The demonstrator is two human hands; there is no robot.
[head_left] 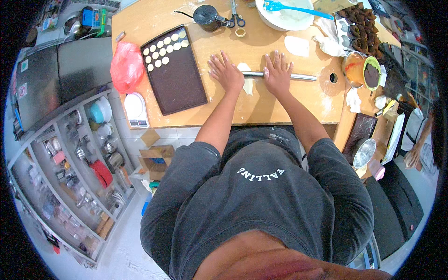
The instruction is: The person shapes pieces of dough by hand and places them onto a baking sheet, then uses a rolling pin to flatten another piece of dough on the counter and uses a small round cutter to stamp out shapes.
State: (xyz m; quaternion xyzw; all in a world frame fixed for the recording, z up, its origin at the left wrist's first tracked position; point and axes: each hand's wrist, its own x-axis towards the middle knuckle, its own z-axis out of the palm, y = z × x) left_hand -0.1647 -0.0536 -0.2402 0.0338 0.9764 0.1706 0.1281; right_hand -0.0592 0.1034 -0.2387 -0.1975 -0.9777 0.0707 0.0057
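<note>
A slim silver rolling pin (pixel 302 77) lies crosswise on the wooden table, over a flat piece of pale dough (pixel 247 87). My left hand (pixel 227 73) presses on its left end with the fingers spread and stretched forward. Toward the pin's right half, my right hand (pixel 278 74) rests on top, palm down, its fingers also stretched out. Left of my hands is a dark baking tray (pixel 179 88) with several small pale dough rounds (pixel 161 44) in rows on its far part. A small ring cutter (pixel 240 32) sits beyond the dough.
Beyond my hands are scissors (pixel 236 19), a black pot (pixel 206 17) and a white bowl (pixel 284 19) with a blue spatula (pixel 291 6). At left stand a pink bag (pixel 127 67) and a white scale (pixel 136 108). Another dough sheet (pixel 297 45) and orange container (pixel 353 69) lie right.
</note>
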